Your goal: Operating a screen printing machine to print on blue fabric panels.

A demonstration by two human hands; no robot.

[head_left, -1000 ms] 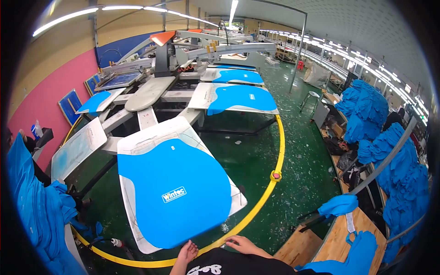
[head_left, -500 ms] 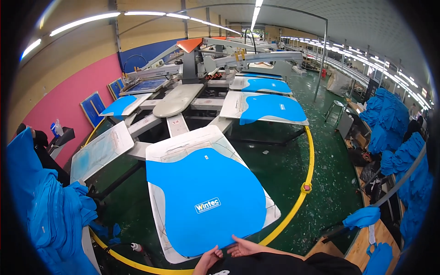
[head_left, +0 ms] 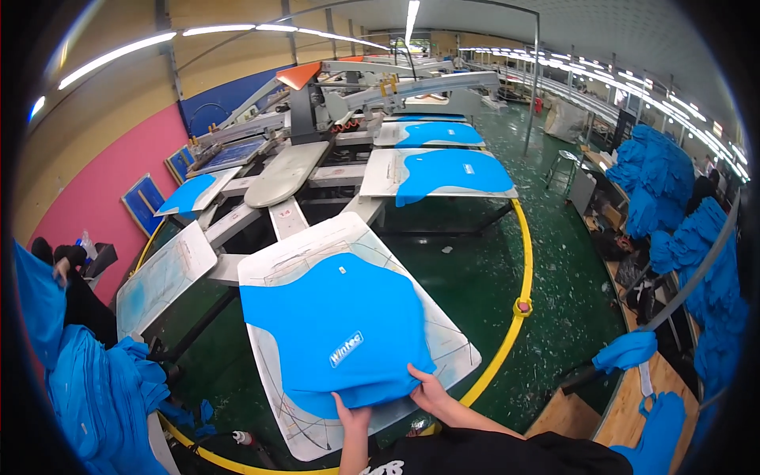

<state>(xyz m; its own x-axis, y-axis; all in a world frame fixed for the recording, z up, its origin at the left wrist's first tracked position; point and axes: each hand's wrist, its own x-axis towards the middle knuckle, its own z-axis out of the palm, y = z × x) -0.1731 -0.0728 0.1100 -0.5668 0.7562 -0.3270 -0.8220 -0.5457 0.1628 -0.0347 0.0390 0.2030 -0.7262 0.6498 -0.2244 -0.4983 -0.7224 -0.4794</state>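
Observation:
A bright blue cut fabric panel (head_left: 340,317) with a small white printed label lies on the white printing platen (head_left: 443,348) in front of me. Its near edge is lifted and folded back from the board. My left hand (head_left: 353,415) pinches that edge, thumb on top. To the right, my right hand (head_left: 428,390) grips the panel's near right corner, with its fingers partly under the cloth. The far part of the panel still rests flat on the platen.
A yellow ring rail (head_left: 522,269) curves around the platens. More blue panels lie on the right platen (head_left: 380,176) and others behind. Blue fabric piles stand left (head_left: 103,380) and right (head_left: 653,174). A co-worker's hand (head_left: 61,271) holds blue cloth at far left.
Both hands have moved forward and taken hold of the panel's near edge, lifting and folding it away from me. At left, the co-worker's hand has come into sight with raised blue cloth.

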